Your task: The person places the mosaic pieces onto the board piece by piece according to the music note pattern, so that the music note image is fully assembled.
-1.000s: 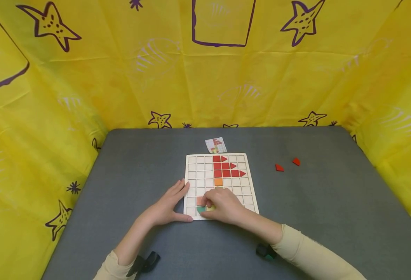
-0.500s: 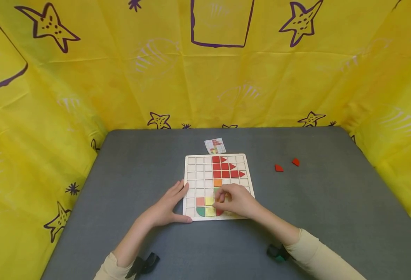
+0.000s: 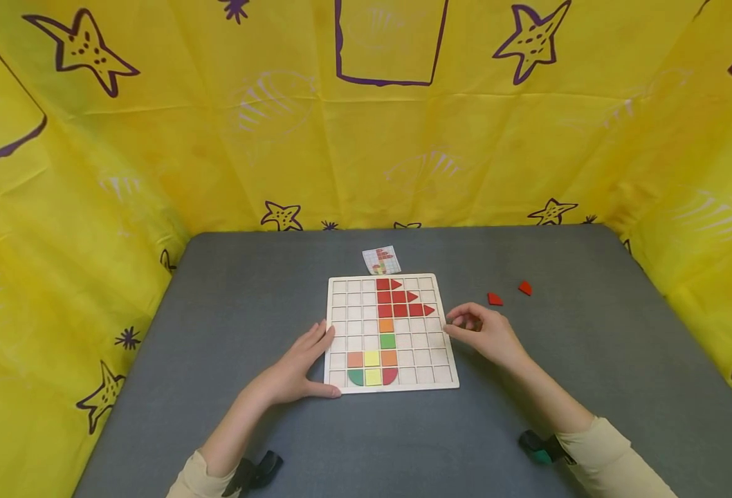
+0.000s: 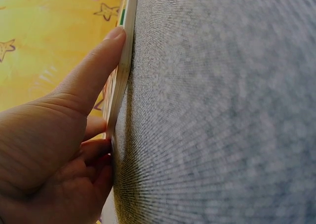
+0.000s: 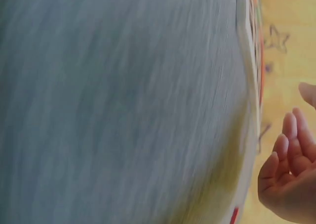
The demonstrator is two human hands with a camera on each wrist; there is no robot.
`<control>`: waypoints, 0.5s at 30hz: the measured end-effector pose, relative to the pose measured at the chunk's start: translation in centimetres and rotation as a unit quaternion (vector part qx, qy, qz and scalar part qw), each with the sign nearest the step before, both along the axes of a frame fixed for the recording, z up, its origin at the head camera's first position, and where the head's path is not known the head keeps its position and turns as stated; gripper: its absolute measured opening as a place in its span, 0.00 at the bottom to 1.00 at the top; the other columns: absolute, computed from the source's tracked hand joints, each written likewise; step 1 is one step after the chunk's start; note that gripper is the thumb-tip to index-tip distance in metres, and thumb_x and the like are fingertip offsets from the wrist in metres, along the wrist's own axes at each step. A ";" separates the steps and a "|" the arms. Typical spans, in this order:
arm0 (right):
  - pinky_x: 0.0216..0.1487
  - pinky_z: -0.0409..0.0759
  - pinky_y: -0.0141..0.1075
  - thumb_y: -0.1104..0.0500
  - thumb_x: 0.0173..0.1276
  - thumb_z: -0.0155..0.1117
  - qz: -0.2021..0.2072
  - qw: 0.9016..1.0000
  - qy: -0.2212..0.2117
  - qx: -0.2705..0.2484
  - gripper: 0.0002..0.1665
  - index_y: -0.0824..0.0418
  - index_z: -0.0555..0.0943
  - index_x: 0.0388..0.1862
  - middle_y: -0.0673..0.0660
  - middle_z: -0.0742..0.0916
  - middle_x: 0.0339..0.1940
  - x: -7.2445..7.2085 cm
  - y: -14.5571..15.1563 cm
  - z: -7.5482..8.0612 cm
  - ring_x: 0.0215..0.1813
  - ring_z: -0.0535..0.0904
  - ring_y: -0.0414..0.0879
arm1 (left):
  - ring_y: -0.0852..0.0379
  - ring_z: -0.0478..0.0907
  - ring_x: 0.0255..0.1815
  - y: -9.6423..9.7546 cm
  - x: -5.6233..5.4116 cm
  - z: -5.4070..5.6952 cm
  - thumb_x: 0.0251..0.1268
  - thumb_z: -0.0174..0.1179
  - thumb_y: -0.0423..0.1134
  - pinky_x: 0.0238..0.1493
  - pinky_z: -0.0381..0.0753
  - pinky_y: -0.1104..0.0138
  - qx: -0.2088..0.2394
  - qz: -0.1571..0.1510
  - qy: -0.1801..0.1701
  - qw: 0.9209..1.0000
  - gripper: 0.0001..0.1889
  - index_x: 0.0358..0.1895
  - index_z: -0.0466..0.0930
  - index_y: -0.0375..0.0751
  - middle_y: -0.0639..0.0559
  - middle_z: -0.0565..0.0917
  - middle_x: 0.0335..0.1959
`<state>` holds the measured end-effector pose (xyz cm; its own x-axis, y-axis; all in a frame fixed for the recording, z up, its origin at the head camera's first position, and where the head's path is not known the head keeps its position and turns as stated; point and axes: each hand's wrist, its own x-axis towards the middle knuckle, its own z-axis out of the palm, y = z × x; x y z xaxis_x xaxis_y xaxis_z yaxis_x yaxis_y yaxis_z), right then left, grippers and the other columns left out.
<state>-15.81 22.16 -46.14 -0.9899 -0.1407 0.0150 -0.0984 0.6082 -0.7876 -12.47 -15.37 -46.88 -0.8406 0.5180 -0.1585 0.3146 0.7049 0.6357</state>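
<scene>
A square pale wooden grid board lies on the table. Red squares and triangles fill part of its far rows, with orange, green and yellow squares below. Two rounded corner pieces, green and red, flank a yellow square in the nearest row. My left hand rests on the board's near left corner, thumb at the front edge and fingers along the left side. Just off the right edge hovers my right hand, its fingers loosely bent around nothing. Two loose red quarter-round pieces lie beyond it.
Behind the board lies a small printed card showing a coloured grid pattern. The dark grey table is enclosed by yellow patterned cloth at the back and sides.
My right hand has lifted off the board's lower rows and moved right, past its right edge, uncovering the coloured pieces there. My left hand stays at the corner.
</scene>
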 end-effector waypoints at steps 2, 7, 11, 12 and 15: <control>0.30 0.69 0.33 0.47 0.59 0.74 -0.020 1.000 0.005 0.010 0.17 0.54 0.83 0.42 0.49 0.84 0.32 -0.3 1.2 -0.2 0.32 0.74 0.44 | 0.39 0.41 0.78 0.0 0.0 0.0 0.48 0.75 0.55 0.70 0.52 0.42 -0.001 0.000 -0.001 1.000 0.57 0.76 0.51 0.35 0.38 0.46 0.78; 0.30 0.69 0.32 0.46 0.60 0.73 -0.052 0.998 0.015 0.033 0.19 0.56 0.84 0.43 0.51 0.84 0.34 -1.0 3.8 -0.7 0.31 0.73 0.43 | 0.38 0.41 0.78 -0.1 0.0 0.0 0.48 0.75 0.55 0.70 0.52 0.42 0.000 -0.003 0.000 1.000 0.57 0.76 0.51 0.34 0.37 0.47 0.78; 0.30 0.69 0.33 0.47 0.61 0.72 -0.064 0.996 0.018 0.056 0.20 0.58 0.83 0.46 0.54 0.85 0.37 -1.6 5.7 -0.8 0.30 0.73 0.43 | 0.38 0.41 0.78 -0.1 0.0 0.0 0.48 0.75 0.55 0.70 0.52 0.42 0.001 -0.004 0.001 1.000 0.57 0.76 0.51 0.35 0.37 0.47 0.78; 0.30 0.69 0.34 0.47 0.62 0.72 -0.066 0.996 0.019 0.063 0.21 0.59 0.83 0.46 0.55 0.85 0.37 -1.7 6.1 -0.8 0.30 0.73 0.43 | 0.38 0.41 0.78 -0.1 0.0 0.0 0.48 0.75 0.55 0.70 0.52 0.42 0.002 -0.004 0.001 1.000 0.57 0.76 0.51 0.35 0.37 0.47 0.78; 0.31 0.71 0.36 0.49 0.61 0.72 -0.072 0.993 0.028 0.085 0.22 0.62 0.82 0.48 0.60 0.85 0.39 -2.2 7.2 -0.8 0.30 0.75 0.46 | 0.38 0.41 0.78 -0.1 0.0 -0.1 0.48 0.75 0.55 0.70 0.52 0.42 0.004 -0.004 0.002 1.000 0.57 0.76 0.51 0.34 0.37 0.47 0.78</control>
